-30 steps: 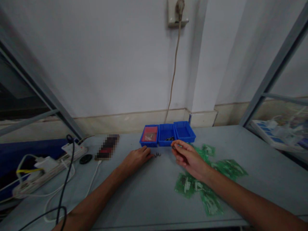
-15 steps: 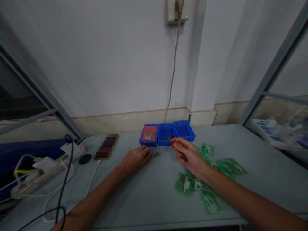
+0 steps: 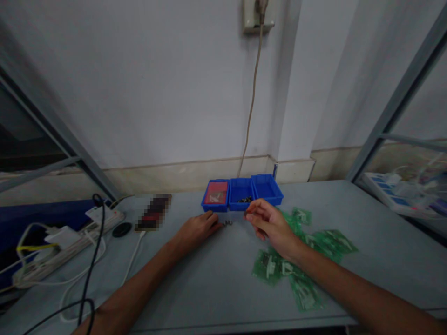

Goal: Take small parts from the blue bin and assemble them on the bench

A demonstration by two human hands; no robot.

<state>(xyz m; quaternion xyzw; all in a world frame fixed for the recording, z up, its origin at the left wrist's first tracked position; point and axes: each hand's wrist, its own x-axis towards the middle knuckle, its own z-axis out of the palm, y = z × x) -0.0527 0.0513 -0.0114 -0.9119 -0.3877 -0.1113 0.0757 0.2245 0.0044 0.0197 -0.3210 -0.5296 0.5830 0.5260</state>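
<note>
My left hand (image 3: 199,229) rests on the grey table with its fingers loosely bent and apart. One fingertip is beside a few small shiny metal parts (image 3: 227,223) and seems to touch the nearest. My right hand (image 3: 270,226) hovers in front of the middle blue tray (image 3: 240,207), thumb and fingers pinched on a small dark part (image 3: 246,214) too tiny to identify. Several similar metal parts (image 3: 245,199) lie inside that tray. The left blue tray (image 3: 213,209) holds a red sheet and a small clear bag (image 3: 217,197). The right blue tray (image 3: 268,190) stands beside them.
Green plastic bags (image 3: 333,244) of small pieces lie around and under my right forearm. At the left are a phone (image 3: 153,213) on a white cable, a round black disc (image 3: 122,230) and a power strip (image 3: 66,251). A wall (image 3: 181,93) rises behind the table.
My right hand has drawn back slightly from the middle tray's front edge, towards the loose metal parts, still pinching the small part. My left hand's fingertip is now nearer to those parts.
</note>
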